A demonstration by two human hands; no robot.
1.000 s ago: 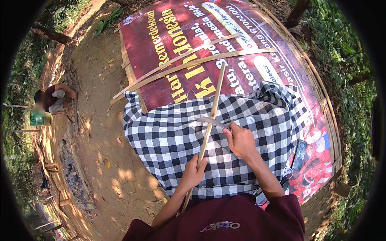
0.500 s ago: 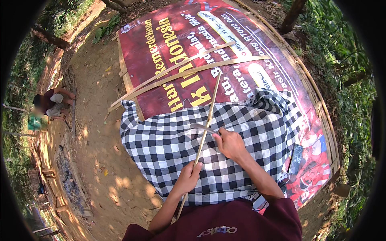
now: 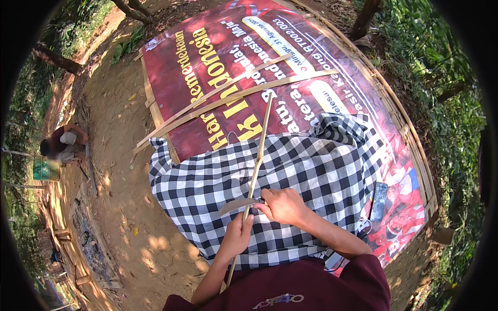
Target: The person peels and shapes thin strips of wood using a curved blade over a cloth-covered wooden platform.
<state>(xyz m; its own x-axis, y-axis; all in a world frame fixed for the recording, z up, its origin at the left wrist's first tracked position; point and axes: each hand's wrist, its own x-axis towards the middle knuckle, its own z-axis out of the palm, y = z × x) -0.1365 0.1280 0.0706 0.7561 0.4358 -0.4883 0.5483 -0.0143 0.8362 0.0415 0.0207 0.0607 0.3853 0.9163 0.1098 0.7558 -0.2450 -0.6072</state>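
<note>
My left hand [image 3: 236, 237] is closed around a thin bamboo strip [image 3: 260, 150], which slants from beside my body up across my lap and past the cloth's far edge. My right hand [image 3: 284, 205] grips a knife [image 3: 234, 206] by its handle, which the fingers mostly hide. Its curved blade points left and crosses the strip just above my left hand. Under both hands a black-and-white checked cloth [image 3: 202, 181] is spread over my lap.
A red printed banner [image 3: 171, 78] lies ahead on a bamboo frame, with two longer bamboo strips [image 3: 233, 96] across it. A dark rectangular block [image 3: 379, 202] sits right of the cloth. Far left, another person [image 3: 65, 142] crouches by a green container [image 3: 45, 169].
The knife in my right hand has moved down the strip toward me, from mid-cloth to just above my left hand. My left hand still holds the strip.
</note>
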